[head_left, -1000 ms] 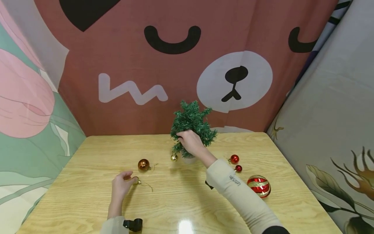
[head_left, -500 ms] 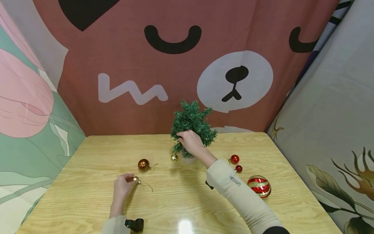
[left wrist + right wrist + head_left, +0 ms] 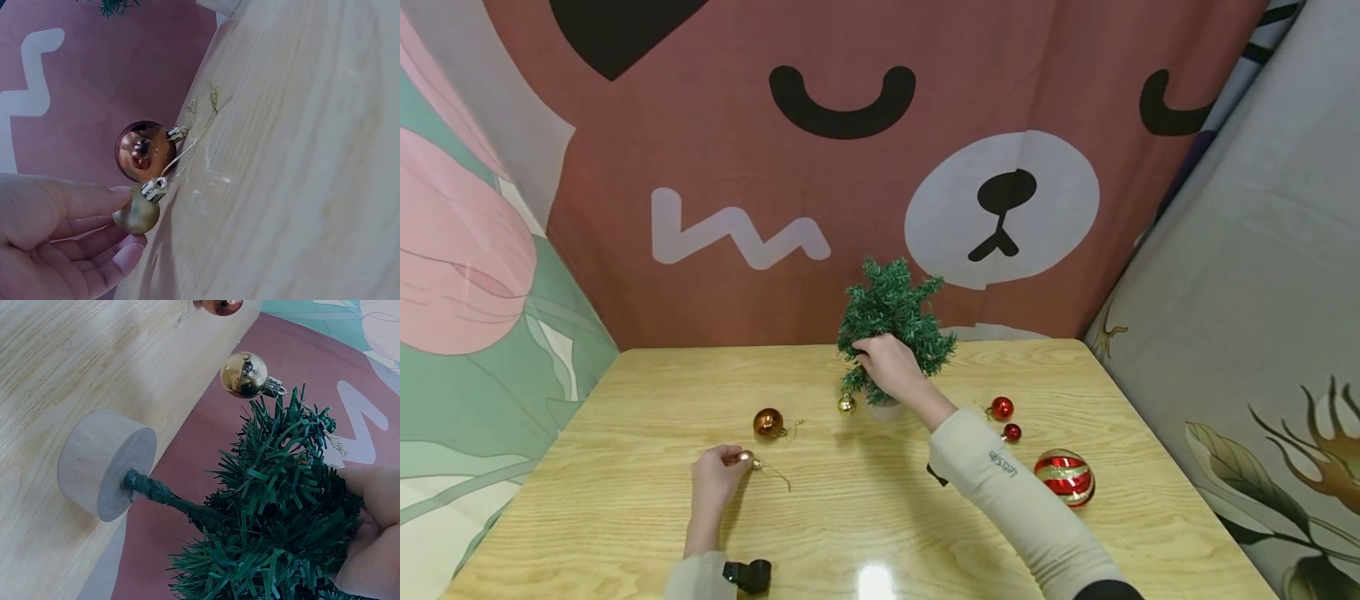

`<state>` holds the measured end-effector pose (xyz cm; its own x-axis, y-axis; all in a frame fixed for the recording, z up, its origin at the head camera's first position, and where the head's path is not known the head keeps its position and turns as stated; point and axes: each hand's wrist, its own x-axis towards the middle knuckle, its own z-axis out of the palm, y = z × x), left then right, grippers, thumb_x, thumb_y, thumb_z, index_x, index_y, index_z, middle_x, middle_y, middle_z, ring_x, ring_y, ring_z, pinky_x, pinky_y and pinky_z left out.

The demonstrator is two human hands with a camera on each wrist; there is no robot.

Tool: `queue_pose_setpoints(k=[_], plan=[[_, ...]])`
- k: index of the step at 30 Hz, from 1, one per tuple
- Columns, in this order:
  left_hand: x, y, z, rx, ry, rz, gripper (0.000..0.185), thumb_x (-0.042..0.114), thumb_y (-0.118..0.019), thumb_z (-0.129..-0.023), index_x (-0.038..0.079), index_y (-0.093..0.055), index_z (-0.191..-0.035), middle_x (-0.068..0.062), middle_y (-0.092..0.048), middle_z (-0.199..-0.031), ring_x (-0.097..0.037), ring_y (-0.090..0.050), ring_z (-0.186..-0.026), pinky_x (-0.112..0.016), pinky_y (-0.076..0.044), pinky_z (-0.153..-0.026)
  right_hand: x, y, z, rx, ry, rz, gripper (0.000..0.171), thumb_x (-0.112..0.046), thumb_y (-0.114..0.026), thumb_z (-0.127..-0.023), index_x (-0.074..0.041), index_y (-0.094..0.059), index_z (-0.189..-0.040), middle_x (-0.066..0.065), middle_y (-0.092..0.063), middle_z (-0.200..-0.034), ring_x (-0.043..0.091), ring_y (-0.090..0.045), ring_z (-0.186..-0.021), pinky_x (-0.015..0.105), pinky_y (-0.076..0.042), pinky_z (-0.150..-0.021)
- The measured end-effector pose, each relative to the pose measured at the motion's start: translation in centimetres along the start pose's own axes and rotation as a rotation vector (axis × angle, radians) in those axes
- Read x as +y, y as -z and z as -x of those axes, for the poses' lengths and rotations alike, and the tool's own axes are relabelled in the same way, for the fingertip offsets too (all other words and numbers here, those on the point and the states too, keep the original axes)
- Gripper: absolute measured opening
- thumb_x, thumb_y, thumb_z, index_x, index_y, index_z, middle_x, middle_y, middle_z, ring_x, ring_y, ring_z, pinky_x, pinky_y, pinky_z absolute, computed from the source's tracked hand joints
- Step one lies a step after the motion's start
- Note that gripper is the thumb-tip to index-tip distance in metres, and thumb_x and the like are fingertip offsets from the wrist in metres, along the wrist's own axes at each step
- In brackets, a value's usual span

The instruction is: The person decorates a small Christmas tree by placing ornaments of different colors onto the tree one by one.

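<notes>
One gold bauble (image 3: 847,404) hangs at seven o'clock on the green tree (image 3: 891,300), so the decorating looks barely begun. From the tree, a copper bauble (image 3: 768,422) lies unhung on the table (image 3: 850,508) at eight o'clock, with two red baubles (image 3: 1002,407) and a striped ball (image 3: 1066,477) around four. Beyond the copper one, the left hand (image 3: 715,483) pinches a second gold bauble (image 3: 139,215), also left to hang, while the right hand (image 3: 889,364) grips the foliage, fingertips partly hidden.

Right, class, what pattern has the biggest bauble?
The bauble has red and gold stripes; clearest: head view.
</notes>
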<state>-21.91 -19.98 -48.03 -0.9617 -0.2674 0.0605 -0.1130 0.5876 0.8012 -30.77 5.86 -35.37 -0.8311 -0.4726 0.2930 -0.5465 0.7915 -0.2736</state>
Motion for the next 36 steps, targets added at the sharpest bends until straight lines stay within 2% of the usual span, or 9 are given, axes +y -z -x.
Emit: queue_pose_setpoints(k=[7, 18, 28, 31, 36], plan=[[1.0, 0.3, 0.1, 0.018, 0.005, 0.013, 0.026, 0.000, -0.062, -0.078, -0.016, -0.059, -0.099, -0.025, -0.060, -0.087, -0.032, -0.057, -0.078, -0.036, -0.048, -0.063, 0.0, 0.0, 0.0, 0.001, -0.003, -0.002, 0.026, -0.010, -0.056, -0.089, -0.006, -0.062, -0.114, 0.008, -0.064, -0.102, 0.007, -0.046, -0.050, 0.020, -0.036, -0.043], [3.1, 0.2, 0.0, 0.073, -0.069, 0.045, 0.027, 0.002, -0.065, -0.078, -0.013, -0.060, -0.100, -0.024, -0.061, -0.087, -0.032, -0.058, -0.078, -0.034, -0.050, -0.062, 0.1, -0.1, 0.1, 0.001, -0.004, -0.003, 0.026, -0.010, -0.056, -0.088, -0.006, -0.062, -0.114, 0.008, -0.064, -0.103, 0.007, -0.045, -0.049, 0.020, -0.035, -0.042], [5.8, 0.6, -0.1, 0.055, -0.098, 0.090, 0.028, 0.004, -0.064, -0.080, -0.011, -0.060, -0.103, -0.023, -0.062, -0.090, -0.032, -0.060, -0.080, -0.034, -0.050, -0.064, 0.1, -0.1, 0.0, -0.006, -0.012, 0.008, 0.027, -0.011, -0.056, -0.089, -0.007, -0.062, -0.115, 0.007, -0.064, -0.103, 0.009, -0.046, -0.054, 0.021, -0.034, -0.043], [6.5, 0.6, -0.3, 0.069, -0.127, 0.109, 0.027, 0.003, -0.065, -0.079, -0.011, -0.061, -0.102, -0.023, -0.062, -0.089, -0.033, -0.060, -0.080, -0.035, -0.051, -0.065, 0.1, -0.2, -0.1, 0.001, -0.009, 0.004, 0.027, -0.011, -0.056, -0.088, -0.007, -0.062, -0.114, 0.007, -0.065, -0.095, 0.009, -0.044, -0.048, 0.020, -0.033, -0.040], [7.7, 0.4, -0.6, 0.103, -0.172, 0.102, 0.025, 0.003, -0.065, -0.079, -0.010, -0.062, -0.100, -0.022, -0.063, -0.087, -0.032, -0.061, -0.078, -0.037, -0.050, -0.066, 0.2, -0.2, -0.1, 0.002, -0.005, -0.001, 0.026, -0.011, -0.056, -0.088, -0.006, -0.062, -0.114, 0.004, -0.062, -0.072, 0.008, -0.039, -0.039, 0.019, -0.029, -0.037]])
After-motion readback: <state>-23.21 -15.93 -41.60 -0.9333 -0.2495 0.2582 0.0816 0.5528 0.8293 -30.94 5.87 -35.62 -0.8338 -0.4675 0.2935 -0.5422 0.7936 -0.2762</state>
